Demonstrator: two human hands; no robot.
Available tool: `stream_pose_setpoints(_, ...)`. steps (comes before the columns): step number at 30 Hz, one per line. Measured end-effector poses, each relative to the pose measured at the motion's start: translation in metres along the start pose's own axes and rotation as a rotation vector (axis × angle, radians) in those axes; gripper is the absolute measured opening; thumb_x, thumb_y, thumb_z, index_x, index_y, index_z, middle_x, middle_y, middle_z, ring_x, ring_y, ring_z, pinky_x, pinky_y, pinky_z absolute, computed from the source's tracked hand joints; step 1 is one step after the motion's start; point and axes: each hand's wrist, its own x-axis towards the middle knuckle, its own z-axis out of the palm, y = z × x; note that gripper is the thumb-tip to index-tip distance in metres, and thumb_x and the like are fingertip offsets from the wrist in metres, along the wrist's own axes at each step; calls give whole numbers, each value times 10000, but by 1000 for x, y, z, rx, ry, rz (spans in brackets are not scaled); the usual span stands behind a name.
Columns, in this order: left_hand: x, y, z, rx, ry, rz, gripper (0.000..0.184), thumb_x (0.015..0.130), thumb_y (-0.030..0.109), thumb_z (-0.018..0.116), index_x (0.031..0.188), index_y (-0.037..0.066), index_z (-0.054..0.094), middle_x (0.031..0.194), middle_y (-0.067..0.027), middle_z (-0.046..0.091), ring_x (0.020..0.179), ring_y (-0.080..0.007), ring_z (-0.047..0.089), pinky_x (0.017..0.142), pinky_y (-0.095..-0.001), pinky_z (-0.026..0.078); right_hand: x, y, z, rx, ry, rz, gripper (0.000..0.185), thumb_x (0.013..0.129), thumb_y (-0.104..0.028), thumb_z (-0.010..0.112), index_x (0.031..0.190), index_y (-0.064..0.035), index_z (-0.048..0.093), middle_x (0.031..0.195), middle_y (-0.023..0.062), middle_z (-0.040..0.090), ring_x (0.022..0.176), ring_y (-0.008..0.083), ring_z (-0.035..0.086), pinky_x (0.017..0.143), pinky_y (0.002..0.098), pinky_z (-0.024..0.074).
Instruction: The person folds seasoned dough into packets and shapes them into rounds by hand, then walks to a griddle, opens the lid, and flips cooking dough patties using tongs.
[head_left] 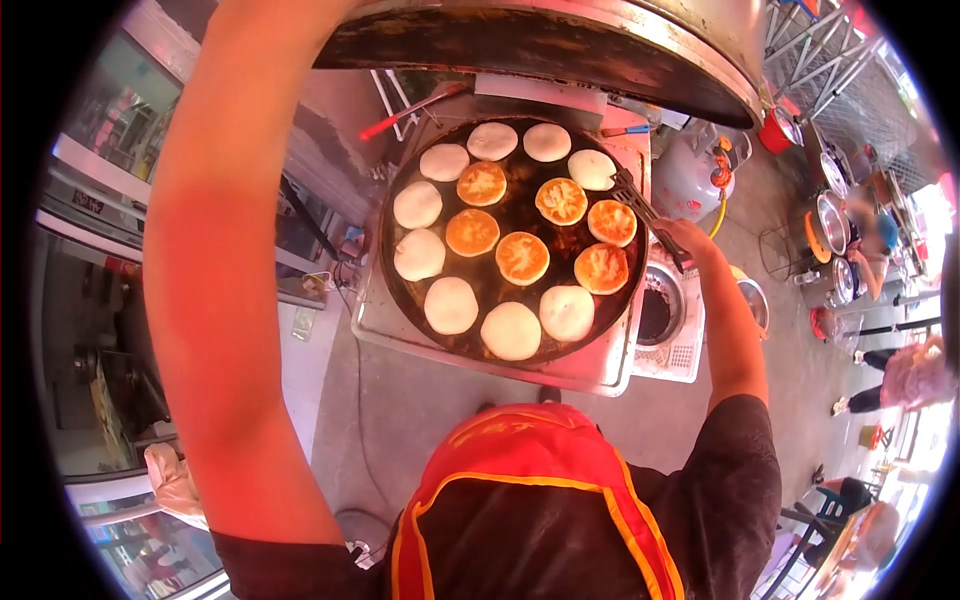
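My right hand (682, 240) is closed round the handle of a slotted metal spatula (629, 191). The spatula's head touches the edge of a pale dough round (592, 170) at the pan's upper right. Several pale rounds lie along the rim of the wide dark pan (545, 345), and several browned ones, such as this flatbread (522, 258), lie nearer its middle. Above the pan a large round metal lid (560, 45) is raised and tilted. My left arm reaches up to the top edge of the view, beside the lid; the left hand itself is out of sight.
A gas cylinder (690, 175) with a yellow hose stands right of the metal stove table (610, 375). Beside the table is a small burner (660, 305). A red-handled tool (400, 115) lies behind the pan. Other people and metal pots are at the far right.
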Motion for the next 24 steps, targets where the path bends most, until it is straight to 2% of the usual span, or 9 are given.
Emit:
stream_pose_setpoints(4, 5, -19, 24, 13, 109, 60, 204, 674, 272, 693, 734, 97, 606, 713, -135, 614, 692, -354, 593, 607, -436, 441, 62, 31, -17, 195, -200, -19, 297, 914, -337, 545, 880, -43, 573, 716, 128, 626, 437, 180, 523, 354, 283, 424)
stream_pose_setpoints(5, 7, -20, 26, 8, 114, 64, 186, 681, 256, 680, 731, 94, 603, 717, -137, 613, 695, -356, 591, 608, -437, 440, 67, 34, -9, 398, -256, 13, 277, 907, -310, 567, 860, -38, 572, 723, 127, 628, 462, 168, 529, 365, 282, 425)
stream_pose_setpoints(9, 15, -33, 34, -22, 94, 97, 130, 702, 209, 640, 726, 90, 596, 734, -144, 611, 710, -359, 589, 616, -439, 439, 96, 48, 30, 482, -186, -179, 213, 897, -244, 594, 870, -32, 593, 699, 88, 597, 485, 146, 519, 389, 292, 428)
stream_pose_setpoints(11, 17, -31, 30, -28, 69, 95, 110, 707, 194, 631, 726, 92, 596, 737, -143, 612, 713, -357, 591, 623, -438, 443, 82, 39, 31, 315, -68, -275, 200, 874, -229, 608, 932, -39, 628, 682, 111, 605, 495, 220, 566, 441, 340, 464)
stream_pose_setpoints(14, 15, -9, 10, -40, 17, 64, 84, 708, 177, 624, 728, 98, 603, 732, -137, 617, 713, -347, 598, 633, -433, 450, 61, 42, 22, -597, 412, -926, 388, 845, -254, 630, 1176, -67, 556, 804, 142, 620, 625, 296, 628, 559, 393, 514)
stream_pose_setpoints(17, 13, -14, 14, -63, 48, 58, 73, 708, 172, 628, 738, 106, 617, 731, -130, 623, 717, -337, 607, 639, -429, 456, 16, 24, 32, -1022, 651, -778, 504, 808, -226, 629, 1280, -117, 490, 910, 174, 629, 729, 358, 640, 678, 424, 525)
stream_pose_setpoints(21, 15, -20, 24, -19, 64, 49, 78, 700, 171, 642, 756, 118, 636, 741, -131, 634, 728, -334, 618, 645, -431, 462, 19, 39, 43, -1301, 563, -845, 524, 830, -225, 576, 1316, -76, 450, 939, 198, 630, 782, 354, 645, 703, 434, 523)
stream_pose_setpoints(22, 14, -24, 24, -32, 42, 35, 81, 697, 170, 644, 760, 120, 640, 745, -132, 637, 731, -335, 620, 649, -433, 464, 19, 40, 45, -1307, 558, -842, 449, 903, -170, 456, 1323, -10, 445, 949, 209, 608, 790, 360, 644, 656, 411, 542)
stream_pose_setpoints(24, 10, -10, 8, -28, -8, 13, 91, 690, 167, 648, 768, 122, 647, 751, -132, 643, 738, -337, 624, 657, -437, 468, 12, 31, 50, -1277, 523, -709, 481, 895, -186, 477, 1342, -17, 425, 951, 221, 615, 784, 363, 648, 658, 417, 543)
